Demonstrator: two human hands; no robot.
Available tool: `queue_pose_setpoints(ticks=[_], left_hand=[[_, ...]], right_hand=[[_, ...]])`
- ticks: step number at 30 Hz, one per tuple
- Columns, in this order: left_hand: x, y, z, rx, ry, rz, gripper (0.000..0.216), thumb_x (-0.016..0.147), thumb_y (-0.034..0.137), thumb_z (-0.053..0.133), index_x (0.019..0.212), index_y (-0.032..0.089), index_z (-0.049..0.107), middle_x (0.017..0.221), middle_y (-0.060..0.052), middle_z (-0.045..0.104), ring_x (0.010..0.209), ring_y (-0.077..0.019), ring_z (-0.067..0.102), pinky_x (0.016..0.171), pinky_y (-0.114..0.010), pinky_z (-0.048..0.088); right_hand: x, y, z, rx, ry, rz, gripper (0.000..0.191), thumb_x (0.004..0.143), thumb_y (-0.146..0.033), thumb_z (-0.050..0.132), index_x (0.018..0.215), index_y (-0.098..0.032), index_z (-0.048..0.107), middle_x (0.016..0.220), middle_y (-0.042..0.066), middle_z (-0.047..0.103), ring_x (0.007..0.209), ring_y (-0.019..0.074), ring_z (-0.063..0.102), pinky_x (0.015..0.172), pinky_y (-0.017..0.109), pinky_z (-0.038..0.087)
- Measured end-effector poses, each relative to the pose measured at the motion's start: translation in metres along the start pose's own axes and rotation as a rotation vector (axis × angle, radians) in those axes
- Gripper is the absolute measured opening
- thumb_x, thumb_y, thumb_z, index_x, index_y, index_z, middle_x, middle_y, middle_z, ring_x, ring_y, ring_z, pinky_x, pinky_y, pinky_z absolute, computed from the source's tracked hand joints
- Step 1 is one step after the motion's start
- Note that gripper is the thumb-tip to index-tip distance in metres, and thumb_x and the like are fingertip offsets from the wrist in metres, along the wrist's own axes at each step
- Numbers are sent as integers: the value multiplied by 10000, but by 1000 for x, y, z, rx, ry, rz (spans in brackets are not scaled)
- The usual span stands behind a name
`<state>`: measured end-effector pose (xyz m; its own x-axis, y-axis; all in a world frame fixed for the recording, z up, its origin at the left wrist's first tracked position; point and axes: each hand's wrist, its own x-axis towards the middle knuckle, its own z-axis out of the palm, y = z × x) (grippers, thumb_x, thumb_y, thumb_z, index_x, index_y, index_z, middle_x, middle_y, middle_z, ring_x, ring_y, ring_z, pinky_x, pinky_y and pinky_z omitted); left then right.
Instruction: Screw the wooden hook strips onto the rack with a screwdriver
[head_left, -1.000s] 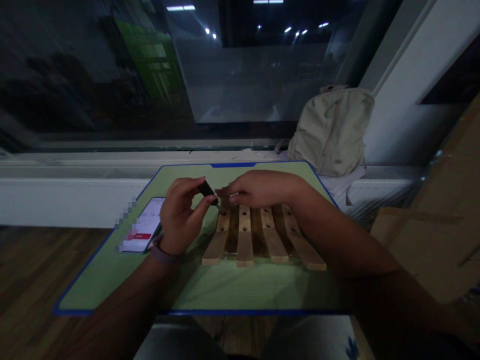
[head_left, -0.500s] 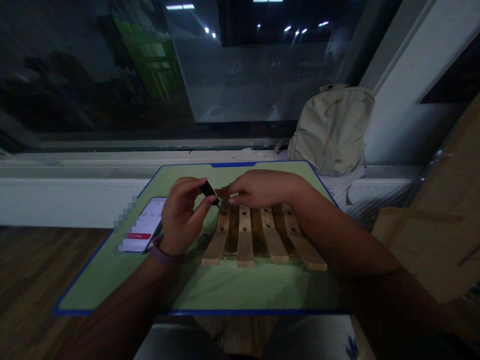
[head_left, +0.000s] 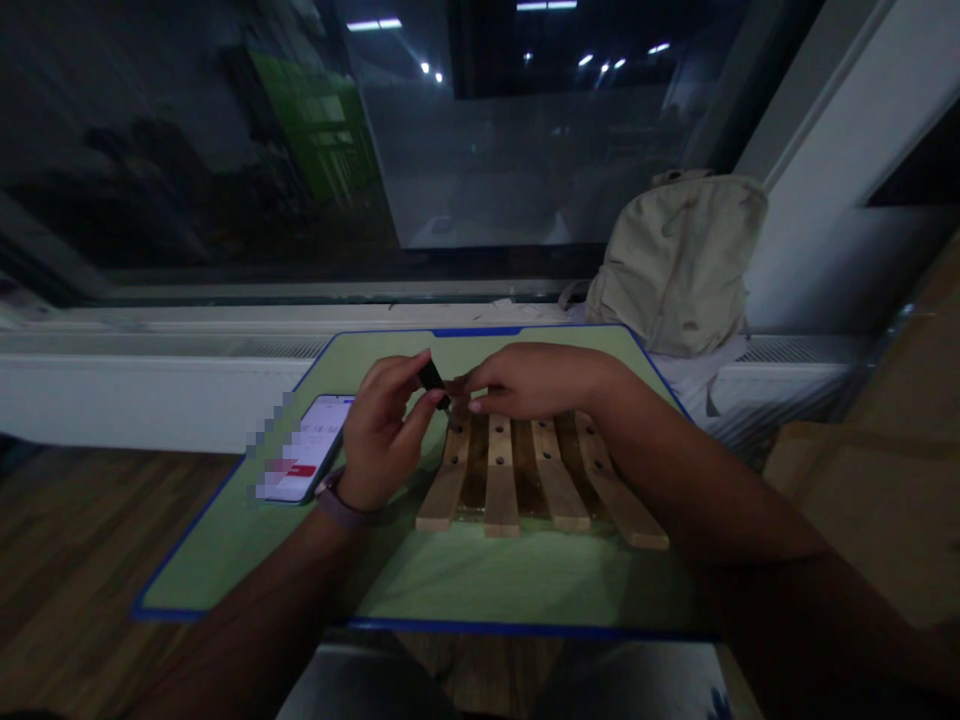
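Observation:
My left hand (head_left: pixel 385 425) is closed in a pinch round a short black-handled tool (head_left: pixel 432 384). The tool's thin tip points down at a hole near the far end of the leftmost wooden strip (head_left: pixel 442 490); whether it touches cannot be told. My right hand (head_left: pixel 540 380) reaches across from the right, its fingers bent and closed about the far end of that same strip. Several such wooden strips, each with dark round holes, lie side by side over a shiny brown piece (head_left: pixel 519 490). My right hand and forearm cover the strips' far ends.
The strips lie on a small green table (head_left: pixel 480 580) with a blue edge. A lit phone (head_left: pixel 311 450) lies left of my left wrist. Beyond stand a window sill (head_left: pixel 420 317) and a beige backpack (head_left: pixel 679 265). A cardboard box (head_left: pixel 847 480) is at the right.
The whole view has shifted slightly, so everything appears a little further right. Both hands keep nearly the same position at the leftmost strip, the black-handled tool still pinched in my left hand.

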<state>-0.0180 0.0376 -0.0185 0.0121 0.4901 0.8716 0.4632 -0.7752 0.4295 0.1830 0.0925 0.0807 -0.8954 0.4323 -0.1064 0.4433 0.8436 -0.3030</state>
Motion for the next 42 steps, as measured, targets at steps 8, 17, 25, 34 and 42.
queue_pose_setpoints(ticks=[8,17,25,34,42], left_hand=[[-2,2,2,-108,-61,-26,415,905,183,658,1302,280,586,1163,-65,651,1068,-183,662,884,-337,591],[3,10,5,-161,9,-80,386,878,127,681,1234,263,619,1078,-36,662,965,-134,690,831,-257,588],[3,9,4,-199,39,-68,415,782,134,797,1143,253,631,1026,-17,685,918,-133,712,803,-250,603],[0,11,3,-178,-73,-96,427,935,197,617,1349,268,539,1227,-85,653,1059,-180,674,902,-352,582],[1,6,1,-51,-11,-50,464,884,199,691,1327,286,586,1079,-46,654,934,-158,666,823,-308,575]], right_hand=[[2,0,1,5,5,5,284,969,-265,527,1129,-186,749,1040,76,796,870,183,708,704,240,442],[0,2,1,6,-1,6,295,971,-262,523,1147,-174,742,1098,98,789,927,208,715,744,259,457],[1,3,2,-11,20,-6,284,961,-272,526,1128,-198,744,1070,82,791,900,201,710,722,259,449],[0,2,1,21,16,-3,292,961,-258,521,1141,-197,743,1098,79,788,910,200,711,728,265,453],[-1,-3,-1,25,-4,3,306,975,-240,516,1188,-188,730,1146,94,779,975,207,714,790,270,470]])
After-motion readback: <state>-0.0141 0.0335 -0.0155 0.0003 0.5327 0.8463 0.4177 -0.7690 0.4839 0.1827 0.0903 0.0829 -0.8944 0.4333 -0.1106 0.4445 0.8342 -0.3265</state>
